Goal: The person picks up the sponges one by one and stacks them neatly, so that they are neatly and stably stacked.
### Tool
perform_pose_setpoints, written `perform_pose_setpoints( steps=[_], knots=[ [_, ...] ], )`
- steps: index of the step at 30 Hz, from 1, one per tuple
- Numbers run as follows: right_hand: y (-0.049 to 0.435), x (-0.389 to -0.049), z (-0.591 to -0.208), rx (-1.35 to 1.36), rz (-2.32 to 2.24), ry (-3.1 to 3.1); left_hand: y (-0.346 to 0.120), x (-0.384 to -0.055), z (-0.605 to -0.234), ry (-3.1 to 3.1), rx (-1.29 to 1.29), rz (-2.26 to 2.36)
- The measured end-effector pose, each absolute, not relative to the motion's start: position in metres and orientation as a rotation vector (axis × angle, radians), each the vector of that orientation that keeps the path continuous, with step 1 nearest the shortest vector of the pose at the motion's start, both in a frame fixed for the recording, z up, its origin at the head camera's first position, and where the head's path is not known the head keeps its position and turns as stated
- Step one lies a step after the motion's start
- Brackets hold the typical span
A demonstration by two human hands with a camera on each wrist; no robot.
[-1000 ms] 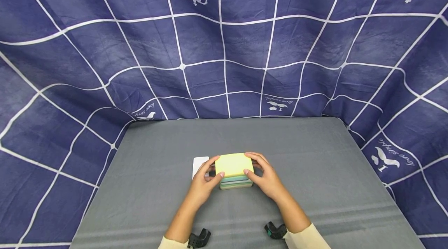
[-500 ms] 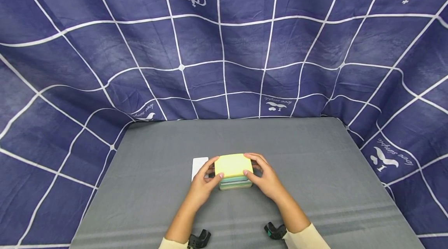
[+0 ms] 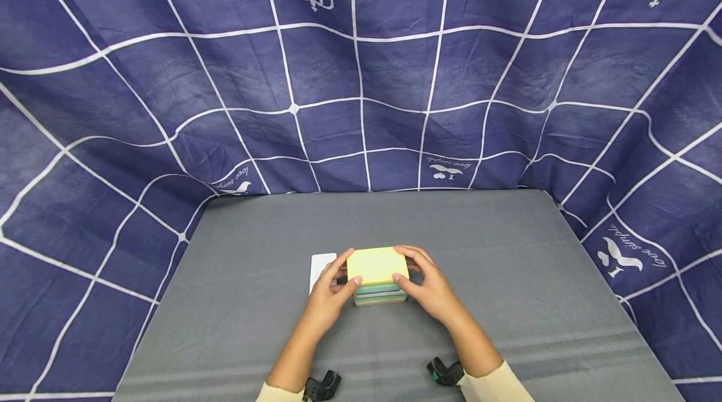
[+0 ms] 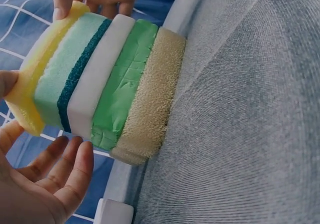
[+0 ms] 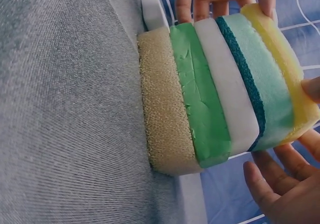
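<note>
A stack of sponges stands on the grey table. Its top layer is a yellow sponge [image 3: 376, 266]. Below it, in the left wrist view, come a teal sponge [image 4: 70, 58] with a dark scouring face, a white sponge [image 4: 102, 71], a creased green block [image 4: 122, 86] and a porous beige sponge [image 4: 152, 93] on the table. My left hand [image 3: 327, 298] holds the yellow sponge's left side between thumb and index finger. At its right side my right hand [image 3: 431, 289] grips it likewise. The other fingers of both hands spread beside the stack.
A white block [image 3: 321, 267] lies on the grey tabletop [image 3: 479, 232] just left of the stack, partly behind my left hand. A blue curtain [image 3: 395, 126] with white lines hangs behind and along both sides of the table.
</note>
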State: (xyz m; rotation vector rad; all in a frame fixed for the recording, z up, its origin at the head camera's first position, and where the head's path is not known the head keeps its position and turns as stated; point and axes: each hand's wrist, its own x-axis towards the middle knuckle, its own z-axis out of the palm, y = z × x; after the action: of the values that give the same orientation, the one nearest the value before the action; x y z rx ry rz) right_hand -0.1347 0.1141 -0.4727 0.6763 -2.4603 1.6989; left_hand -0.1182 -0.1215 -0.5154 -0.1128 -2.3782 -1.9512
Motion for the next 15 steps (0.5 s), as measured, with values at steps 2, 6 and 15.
perform_pose_setpoints(
  steps=[2, 6, 15],
  knots=[
    [0.114, -0.135, -0.472, 0.68, 1.688, -2.463, -0.122, -0.118, -0.514, -2.373, -0.102, -1.962],
    [0.113, -0.134, -0.471, 0.667, 1.69, -2.48, -0.124, -0.117, -0.511, -2.349, -0.076, -1.978],
    [0.114, -0.134, -0.47, 0.655, 1.706, -2.49, -0.133, -0.118, -0.507, -2.266, 0.065, -1.971]
  ],
)
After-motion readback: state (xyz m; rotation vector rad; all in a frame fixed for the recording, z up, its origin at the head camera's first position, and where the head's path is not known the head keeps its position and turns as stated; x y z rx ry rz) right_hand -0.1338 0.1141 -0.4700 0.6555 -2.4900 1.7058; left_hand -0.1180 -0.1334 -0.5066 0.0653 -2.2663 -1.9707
